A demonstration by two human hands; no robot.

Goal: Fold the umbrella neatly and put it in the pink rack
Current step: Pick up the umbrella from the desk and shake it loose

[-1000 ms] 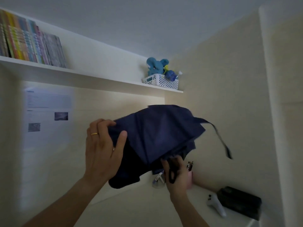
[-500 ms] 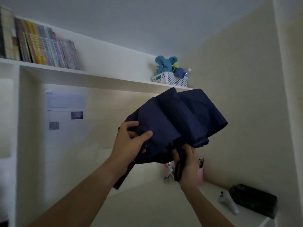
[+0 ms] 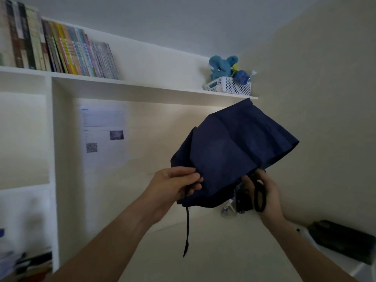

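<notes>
Navy umbrella [image 3: 234, 153], collapsed but with its canopy loose and unrolled, held up in the air in front of the wall, just below the right end of the white shelf [image 3: 142, 86]. Left hand [image 3: 177, 184], forearm reaching up from the lower left, pinches the canopy's lower left edge between thumb and fingers [image 3: 193, 176]. Right hand [image 3: 262, 192], forearm rising from the lower right, is clenched around the black handle [image 3: 259, 197] beneath the canopy. A closing strap [image 3: 186, 233] hangs straight down from the fabric (free end unattached). On the shelf above the umbrella stands a white basket [image 3: 228, 86] with a blue plush toy [image 3: 221, 68]; books [image 3: 57, 49] line the shelf's left part. A black case [image 3: 343, 239] lies on the bench, lower right of the umbrella.
</notes>
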